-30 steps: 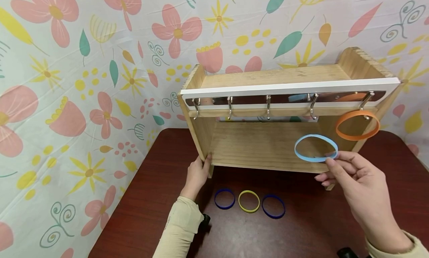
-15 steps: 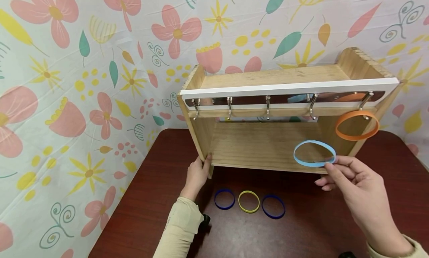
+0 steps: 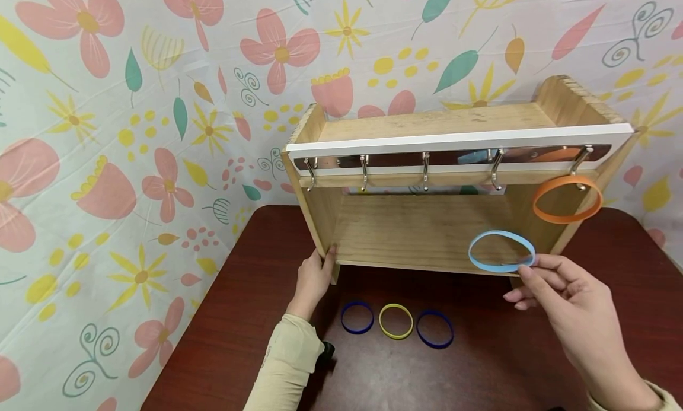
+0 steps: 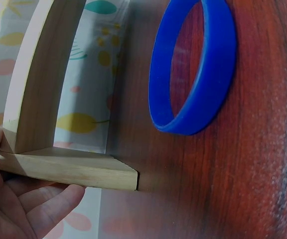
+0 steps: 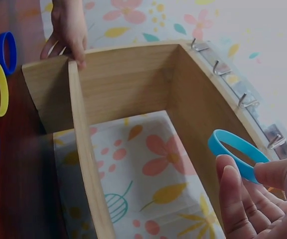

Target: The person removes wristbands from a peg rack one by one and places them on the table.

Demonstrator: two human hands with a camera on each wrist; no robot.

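Observation:
My right hand (image 3: 578, 307) pinches a light blue wristband (image 3: 493, 269) between thumb and fingers, in front of the shelf's lower right part and below its hooks. An orange wristband (image 3: 567, 219) hangs from the rightmost metal hook (image 3: 580, 160). At the lower left corner, my left hand (image 3: 313, 280) grips the wooden shelf (image 3: 405, 233), thumb at the front edge and fingers around the outside of the side panel (image 4: 78, 169). On the table in front lie a dark blue wristband (image 3: 357, 333), a yellow wristband (image 3: 396, 338) and a second dark blue wristband (image 3: 434, 346).
The shelf stands on a dark red-brown table (image 3: 235, 316). Several hooks sit along a metal strip on its white front rail (image 3: 459, 137), and the four-petal flower cloth (image 3: 187, 91) hangs close behind and to the left.
My right hand has lowered slightly, bringing the light blue wristband down away from the hooks. The left hand stays on the shelf, and the orange wristband stays on its hook.

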